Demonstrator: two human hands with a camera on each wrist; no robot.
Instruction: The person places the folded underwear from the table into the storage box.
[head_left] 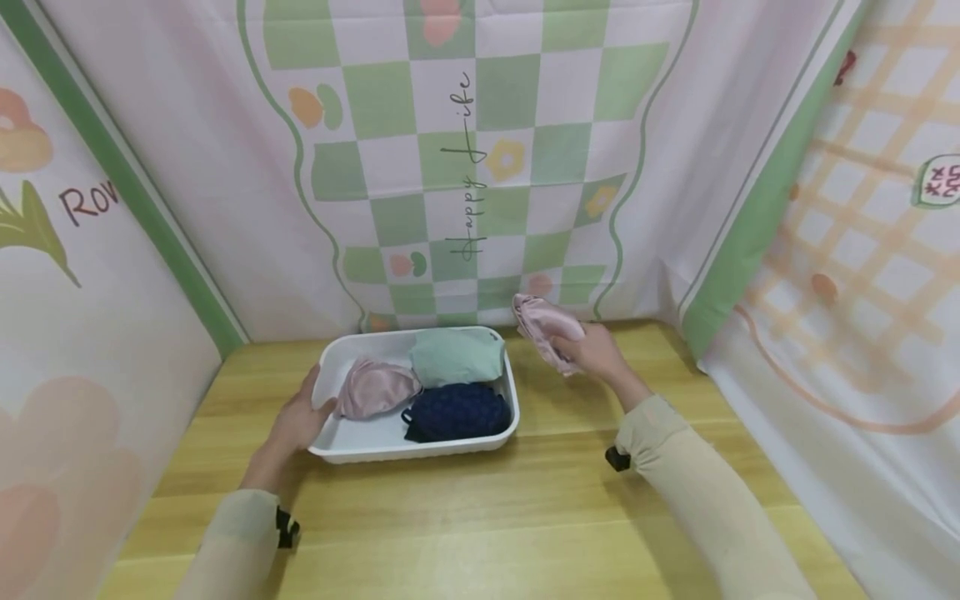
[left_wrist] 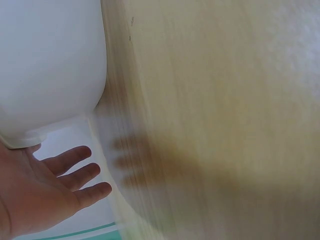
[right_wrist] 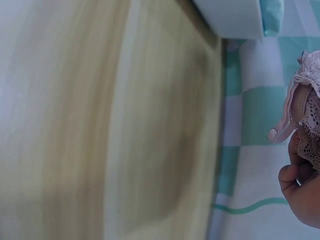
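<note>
My right hand grips a folded pink satin bra above the table, to the right of a white plastic tray. Lace trim and a thin strap of this bra show in the right wrist view. At the tray's left end, my left hand holds the rim, thumb over the edge and fingers outside. Three of its fingers stick out below the rim in the left wrist view. Inside the tray lie another pink satin bra, a mint green folded garment and a navy folded garment with a small loop.
The tray stands on a wood-grain table, close to its back edge. Behind it hangs a green-and-white checked curtain. More patterned curtains flank the table on the left and right. A dark band sits at the right wrist.
</note>
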